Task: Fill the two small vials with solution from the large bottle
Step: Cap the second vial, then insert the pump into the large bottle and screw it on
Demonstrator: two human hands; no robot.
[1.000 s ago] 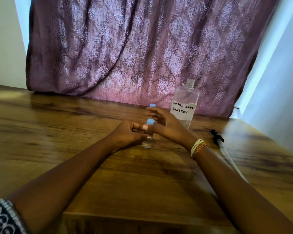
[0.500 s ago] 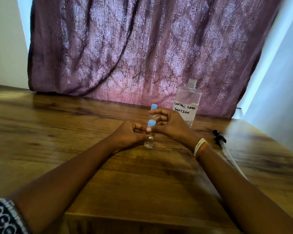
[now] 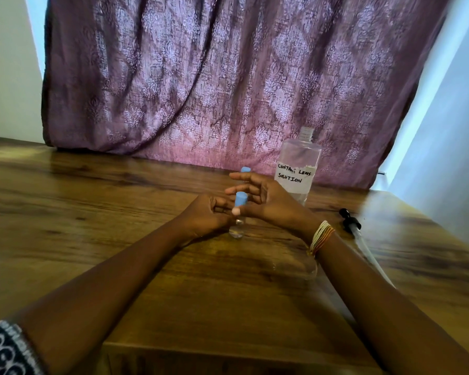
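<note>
A small clear vial [image 3: 238,228] with a blue cap [image 3: 240,199] stands upright on the wooden table [image 3: 119,212]. My left hand [image 3: 206,215] is closed around the vial's body. My right hand [image 3: 260,197] has its thumb and fingers on the blue cap, with the other fingers spread. A second vial shows only its blue cap [image 3: 245,169] behind my right fingers. The large clear bottle [image 3: 298,169], uncapped and labelled "contact lens solution", stands to the right behind my right hand.
A black pump top with a long clear tube [image 3: 355,228] lies on the table right of my right wrist. A purple patterned curtain [image 3: 228,77] hangs along the table's far edge. The table's near edge runs just below my forearms.
My right fingers have shifted on the blue cap, with the fingers spreading a little more. The vial stays upright in my left hand, and the view has moved slightly closer.
</note>
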